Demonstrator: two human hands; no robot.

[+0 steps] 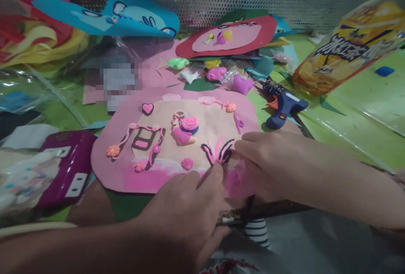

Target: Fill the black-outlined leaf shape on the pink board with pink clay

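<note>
Clay leaves between left hand and right hand; fingers close, can't tell if pinching. Best press softly.

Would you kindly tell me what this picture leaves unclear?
Head view: lower edge of the pink card, partly hidden by the left hand.
Head view: what the right hand pinches, if anything, hidden by its fingers.
Head view: top of the bottle, cut off by the right edge.
Head view: details of the pale patch, pixelated.
</note>
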